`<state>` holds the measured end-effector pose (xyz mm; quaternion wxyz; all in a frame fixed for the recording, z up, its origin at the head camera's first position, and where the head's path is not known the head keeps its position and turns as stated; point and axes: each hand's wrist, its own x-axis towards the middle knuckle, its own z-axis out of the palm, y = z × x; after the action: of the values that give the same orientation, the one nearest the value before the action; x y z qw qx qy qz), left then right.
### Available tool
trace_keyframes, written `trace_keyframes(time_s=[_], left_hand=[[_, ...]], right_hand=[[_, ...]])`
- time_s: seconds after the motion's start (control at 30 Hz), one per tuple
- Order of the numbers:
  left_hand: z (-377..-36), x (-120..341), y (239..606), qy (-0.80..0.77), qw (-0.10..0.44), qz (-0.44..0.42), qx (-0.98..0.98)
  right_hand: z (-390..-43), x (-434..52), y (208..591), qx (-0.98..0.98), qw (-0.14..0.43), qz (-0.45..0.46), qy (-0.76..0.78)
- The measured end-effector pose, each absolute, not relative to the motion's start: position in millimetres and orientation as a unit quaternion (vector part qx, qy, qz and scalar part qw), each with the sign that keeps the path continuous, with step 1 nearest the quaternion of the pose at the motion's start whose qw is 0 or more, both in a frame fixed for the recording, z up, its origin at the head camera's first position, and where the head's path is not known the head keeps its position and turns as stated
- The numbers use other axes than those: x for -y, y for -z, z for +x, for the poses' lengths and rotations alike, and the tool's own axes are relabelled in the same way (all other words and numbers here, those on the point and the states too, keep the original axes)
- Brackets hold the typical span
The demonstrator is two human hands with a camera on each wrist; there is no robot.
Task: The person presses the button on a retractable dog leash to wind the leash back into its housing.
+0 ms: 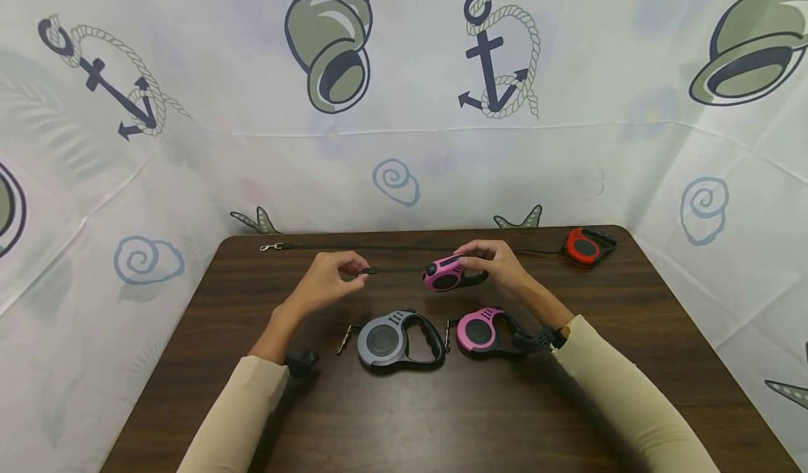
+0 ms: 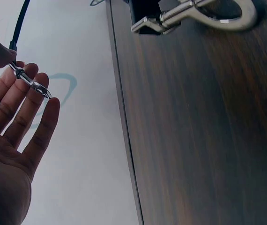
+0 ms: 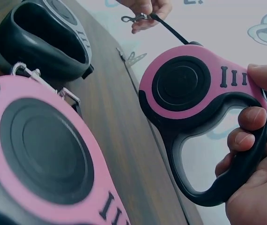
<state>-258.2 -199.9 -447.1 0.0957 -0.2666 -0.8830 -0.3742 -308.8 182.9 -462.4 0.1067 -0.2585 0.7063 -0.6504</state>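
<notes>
My right hand (image 1: pixel 495 266) grips the black handle of a pink retractable leash (image 1: pixel 447 274) (image 3: pixel 189 93), held above the brown table (image 1: pixel 404 417). Its black strap (image 1: pixel 394 270) runs left to my left hand (image 1: pixel 333 276), which pinches the metal clip (image 2: pixel 30 82) (image 3: pixel 134 18) at the strap's end between thumb and fingers. A grey leash (image 1: pixel 394 338) (image 3: pixel 44 33) and a second pink leash (image 1: pixel 482 331) (image 3: pixel 44 150) lie on the table below my hands.
A red leash (image 1: pixel 587 246) lies at the far right corner, its black cord stretched along the far edge to a metal clip (image 1: pixel 271 247). A metal clip (image 2: pixel 194 16) lies on the table near my left wrist. A printed cloth backdrop (image 1: pixel 404 108) surrounds the table.
</notes>
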Motion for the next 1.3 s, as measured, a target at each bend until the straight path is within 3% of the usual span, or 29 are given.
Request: trace_keyframes(time_s=[0.7,1.3], left_hand=[[-261.0,183.4,455.1,0.384,0.076,-0.267,0.881],[-260.9,172.9,455.9,0.384,0.098,-0.278,0.875]], right_hand=[[-300.4,-140.6,466.7,-0.685,0.117,-0.239,0.678],[-295.3,-117.1,465.1,-0.687,0.101,-0.234,0.68]])
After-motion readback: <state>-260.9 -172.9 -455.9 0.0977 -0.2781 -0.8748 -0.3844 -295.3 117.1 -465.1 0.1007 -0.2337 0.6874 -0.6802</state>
